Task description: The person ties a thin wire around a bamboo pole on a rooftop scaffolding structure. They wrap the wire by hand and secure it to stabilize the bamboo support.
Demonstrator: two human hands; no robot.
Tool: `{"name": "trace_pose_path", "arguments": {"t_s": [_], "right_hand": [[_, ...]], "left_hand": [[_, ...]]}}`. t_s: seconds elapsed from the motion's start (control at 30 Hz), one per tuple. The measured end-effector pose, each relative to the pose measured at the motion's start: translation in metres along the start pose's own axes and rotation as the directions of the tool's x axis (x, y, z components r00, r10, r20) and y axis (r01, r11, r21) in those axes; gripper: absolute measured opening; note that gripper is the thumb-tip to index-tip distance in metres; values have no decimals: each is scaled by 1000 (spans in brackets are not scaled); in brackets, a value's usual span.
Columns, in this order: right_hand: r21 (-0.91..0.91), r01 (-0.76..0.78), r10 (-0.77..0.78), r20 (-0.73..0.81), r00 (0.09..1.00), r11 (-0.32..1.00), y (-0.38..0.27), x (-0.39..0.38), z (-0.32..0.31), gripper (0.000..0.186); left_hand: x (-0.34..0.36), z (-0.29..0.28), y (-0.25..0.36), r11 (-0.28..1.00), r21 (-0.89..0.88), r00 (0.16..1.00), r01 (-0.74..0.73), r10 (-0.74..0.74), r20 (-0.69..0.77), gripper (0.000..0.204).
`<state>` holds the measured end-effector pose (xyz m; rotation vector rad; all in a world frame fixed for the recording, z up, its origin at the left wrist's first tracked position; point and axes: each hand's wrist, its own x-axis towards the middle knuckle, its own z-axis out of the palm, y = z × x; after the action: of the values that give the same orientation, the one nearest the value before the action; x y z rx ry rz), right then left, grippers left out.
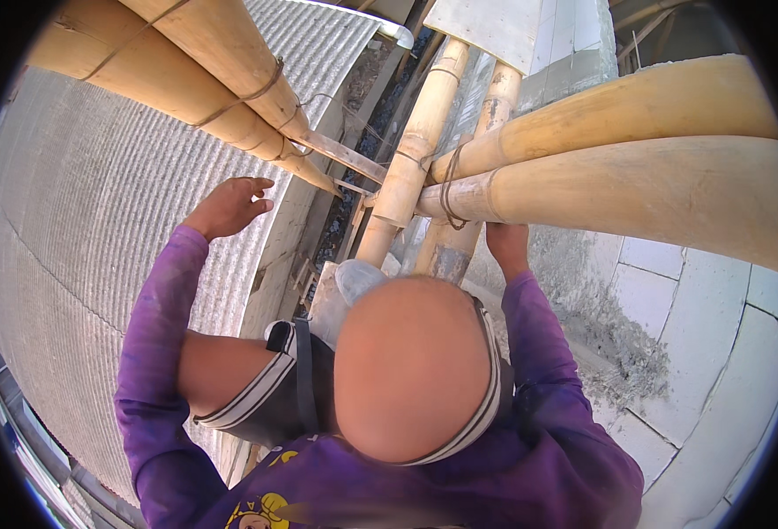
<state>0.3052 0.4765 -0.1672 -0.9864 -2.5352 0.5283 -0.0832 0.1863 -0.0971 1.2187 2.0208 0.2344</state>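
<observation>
My left hand hangs in the air above the corrugated roof sheet. Its index finger and thumb point right with a gap between them, and nothing shows in it. My right hand is closed at the underside of a thick bamboo pole; its fingertips are hidden behind the pole. A second bamboo pole runs alongside, and a brown tie loops around the pair near the joint. There an upright-running bamboo pole crosses them.
Two more bamboo poles, bound with wire, slant in from the upper left. A pale board lies across poles at the top. A pale block wall with rough mortar stands on the right. Below the joint is a deep, narrow gap.
</observation>
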Motion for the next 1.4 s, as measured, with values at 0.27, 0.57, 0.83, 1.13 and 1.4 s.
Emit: {"name": "trace_pose_path", "arguments": {"t_s": [0.27, 0.57, 0.83, 1.13, 1.4], "right_hand": [[-94, -246, 247, -1, 969, 965, -22, 4, -42, 16], [101, -230, 251, -350, 903, 968, -49, 31, -112, 20], [365, -9, 240, -591, 770, 931, -102, 23, -204, 28], [-8, 420, -296, -723, 625, 907, -178, 7, -228, 34], [539, 160, -189, 0, 982, 827, -225, 41, -182, 20]], "left_hand": [[-11, -5, -14, 995, 7, 995, 95, -95, -10, 47], [-17, -2, -45, 984, 111, 990, 138, -134, -42, 46], [-26, -1, -36, 979, 144, 990, 141, -139, -28, 48], [-24, 8, -41, 982, 152, 993, 110, -101, -64, 51], [-28, -9, -18, 987, 105, 988, 118, -106, -114, 51]]}}
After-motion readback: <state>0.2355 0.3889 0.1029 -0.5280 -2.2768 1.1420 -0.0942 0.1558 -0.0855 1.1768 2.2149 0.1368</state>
